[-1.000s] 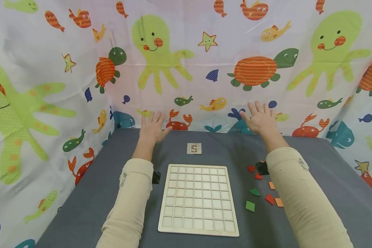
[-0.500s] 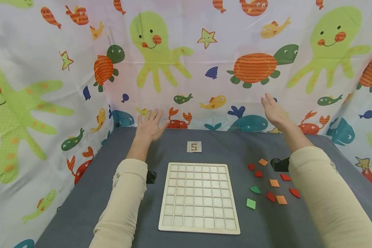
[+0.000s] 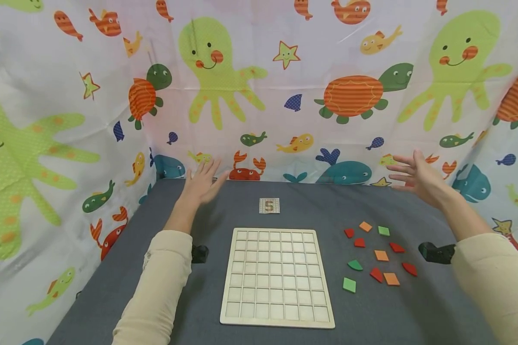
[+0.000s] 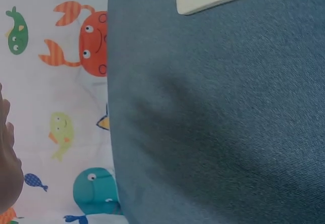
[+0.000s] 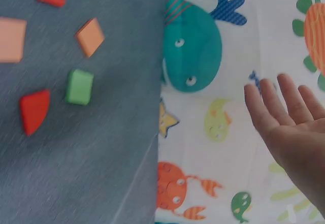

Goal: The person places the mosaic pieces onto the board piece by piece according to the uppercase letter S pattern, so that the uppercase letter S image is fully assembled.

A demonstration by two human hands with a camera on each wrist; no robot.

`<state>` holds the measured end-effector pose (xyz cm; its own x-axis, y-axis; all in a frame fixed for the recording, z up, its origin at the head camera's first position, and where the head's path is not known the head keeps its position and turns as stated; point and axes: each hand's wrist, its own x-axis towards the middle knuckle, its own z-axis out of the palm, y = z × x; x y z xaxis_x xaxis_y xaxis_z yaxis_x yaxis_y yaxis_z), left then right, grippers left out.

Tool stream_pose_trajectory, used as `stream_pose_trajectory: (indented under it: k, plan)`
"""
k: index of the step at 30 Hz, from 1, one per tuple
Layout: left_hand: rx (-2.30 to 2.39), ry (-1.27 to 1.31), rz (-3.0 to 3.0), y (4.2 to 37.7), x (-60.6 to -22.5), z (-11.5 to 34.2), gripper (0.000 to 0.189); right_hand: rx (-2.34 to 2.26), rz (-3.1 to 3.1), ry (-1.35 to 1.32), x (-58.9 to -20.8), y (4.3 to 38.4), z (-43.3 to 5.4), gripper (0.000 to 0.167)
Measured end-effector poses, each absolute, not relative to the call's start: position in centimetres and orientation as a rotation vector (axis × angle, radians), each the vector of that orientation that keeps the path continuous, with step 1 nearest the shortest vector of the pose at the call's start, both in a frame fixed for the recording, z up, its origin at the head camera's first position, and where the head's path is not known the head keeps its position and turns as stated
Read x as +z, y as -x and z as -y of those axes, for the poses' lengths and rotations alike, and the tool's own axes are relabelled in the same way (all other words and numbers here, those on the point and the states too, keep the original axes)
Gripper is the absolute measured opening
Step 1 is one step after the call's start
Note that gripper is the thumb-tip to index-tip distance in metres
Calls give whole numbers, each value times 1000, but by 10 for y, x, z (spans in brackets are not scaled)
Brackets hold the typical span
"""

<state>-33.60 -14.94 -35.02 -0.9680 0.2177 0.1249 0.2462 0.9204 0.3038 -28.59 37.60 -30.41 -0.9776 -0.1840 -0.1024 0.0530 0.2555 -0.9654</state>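
My left hand [image 3: 201, 184] is held over the far left of the grey table, fingers spread and holding nothing. At the right my right hand [image 3: 420, 177] is raised with its palm turned inward and its fingers extended, also holding nothing. Between the arms lies a pale wooden grid board [image 3: 276, 278], its square cells bare. Behind it is a small card [image 3: 269, 205] with a brown S-like pattern on a grid. Right of the board are scattered flat pieces: orange squares [image 3: 382, 255], green squares [image 3: 349, 285], a green quarter-round piece [image 3: 355, 265] and several red pieces [image 3: 409, 269].
A white curtain [image 3: 267, 110] printed with sea animals encloses the back and both sides of the table [image 3: 224, 206]. A dark wrist camera [image 3: 436, 252] sticks out from the right sleeve, and another [image 3: 200, 254] from the left.
My right hand has swung to the right and turned its palm inward, uncovering more of the coloured pieces. The left hand has drifted slightly left.
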Motion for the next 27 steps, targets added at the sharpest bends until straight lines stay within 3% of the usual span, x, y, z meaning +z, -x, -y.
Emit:
stream_pose_trajectory:
  k: [10, 17, 21, 24, 27]
  plan:
    - [-579, 520, 3015, 330, -381, 156, 70, -2045, -2022, 67, -333, 267, -410, 94]
    - [-804, 594, 2999, 321, -399, 157, 65, -2171, -1807, 16, -353, 257, -422, 70]
    - [-894, 599, 2983, 317, -408, 158, 64, -2187, -1738, 14, -365, 251, -428, 82]
    - [-910, 620, 2975, 315, -416, 160, 62, -2190, -1717, 34, -374, 248, -432, 78]
    - [-917, 680, 2962, 313, -427, 159, 60, -2175, -1722, 59, -384, 244, -435, 56]
